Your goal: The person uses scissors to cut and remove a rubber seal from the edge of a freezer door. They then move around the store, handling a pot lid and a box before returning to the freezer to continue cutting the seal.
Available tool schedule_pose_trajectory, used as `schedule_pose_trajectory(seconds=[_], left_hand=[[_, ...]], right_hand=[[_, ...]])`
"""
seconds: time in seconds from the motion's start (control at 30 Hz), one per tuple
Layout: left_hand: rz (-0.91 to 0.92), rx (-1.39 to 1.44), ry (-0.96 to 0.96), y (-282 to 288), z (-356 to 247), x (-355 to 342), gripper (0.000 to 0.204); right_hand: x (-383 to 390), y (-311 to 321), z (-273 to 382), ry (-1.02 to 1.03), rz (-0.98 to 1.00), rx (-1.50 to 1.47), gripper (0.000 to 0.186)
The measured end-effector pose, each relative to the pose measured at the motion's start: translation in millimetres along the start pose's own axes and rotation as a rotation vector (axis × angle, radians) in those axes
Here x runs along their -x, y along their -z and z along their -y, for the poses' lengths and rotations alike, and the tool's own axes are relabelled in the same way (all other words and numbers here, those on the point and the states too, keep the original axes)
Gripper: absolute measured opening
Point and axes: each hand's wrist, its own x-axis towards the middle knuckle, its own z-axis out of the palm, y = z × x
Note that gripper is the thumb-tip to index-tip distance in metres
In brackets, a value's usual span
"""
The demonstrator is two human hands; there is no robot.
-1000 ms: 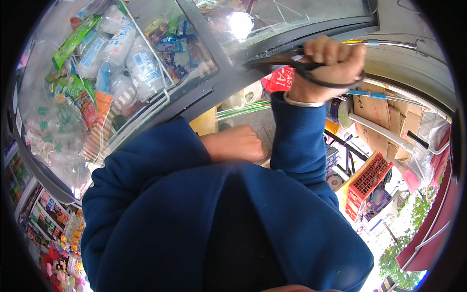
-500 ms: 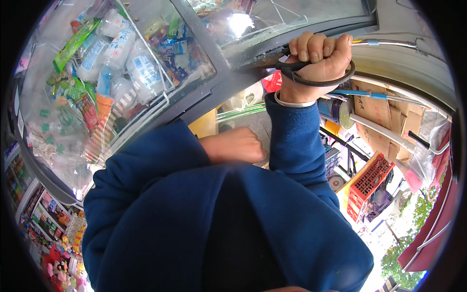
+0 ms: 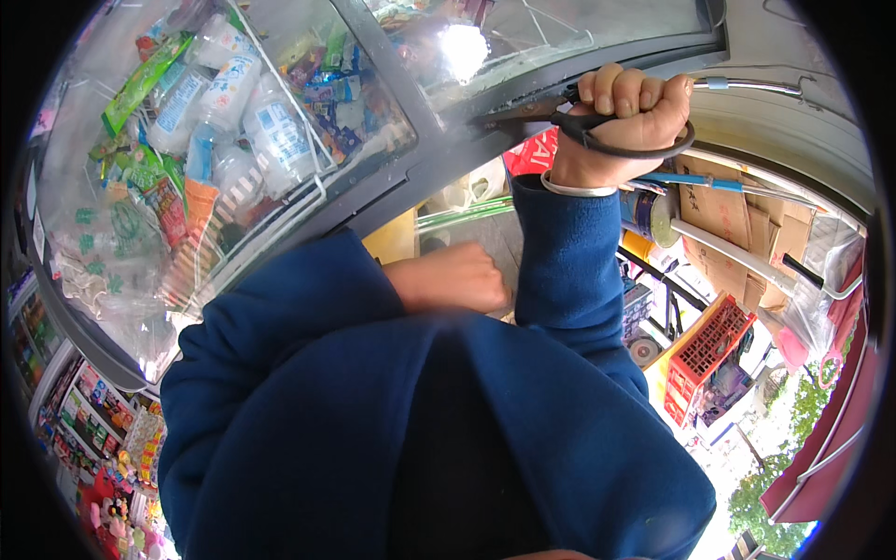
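My right hand [image 3: 623, 117] is wrapped round the black handles of a pair of scissors [image 3: 611, 140], one large loop sticking out below the fist. The dark blades point left and lie against the grey frame [image 3: 434, 149] of a glass-topped freezer, by its near edge. Through the glass at left show ice-cream packets and clear plastic wrappers [image 3: 224, 93]. My left hand [image 3: 453, 280] is closed in a fist in front of my chest, near the freezer's front, with nothing showing in it. Its fingertips are turned out of sight.
On the right stand a red plastic crate [image 3: 709, 345], cardboard [image 3: 719, 219] and a white pole [image 3: 733, 252]. Shelves of colourful packets [image 3: 98, 401] are at the lower left. A dark red awning [image 3: 821, 448] hangs at the far right.
My right hand has drawn the scissors a little to the right and slightly nearer, so more of the blades shows along the frame. My left hand has stayed in place.
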Motion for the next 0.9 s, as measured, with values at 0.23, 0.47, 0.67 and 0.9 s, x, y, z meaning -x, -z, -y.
schedule_pose_trajectory(seconds=[0.23,0.47,0.67,0.9], left_hand=[[-0.024,0.046,-0.008,1.8,-0.4,0.3,0.009],[-0.064,0.028,-0.04,2.5,2.2,2.4,0.009],[-0.039,0.013,-0.01,2.3,-0.6,1.6,0.009],[-0.059,-0.012,-0.012,1.0,1.1,2.3,0.011]], right_hand=[[-0.8,2.4,-10.3,-0.02,-0.121,-0.067,0.047],[-2.6,-4.4,2.5,0.139,-0.184,-0.163,0.046],[3.1,-5.6,-4.7,0.004,-0.027,-0.047,0.048],[3.6,-8.6,-2.1,-0.133,-0.045,-0.076,0.047]])
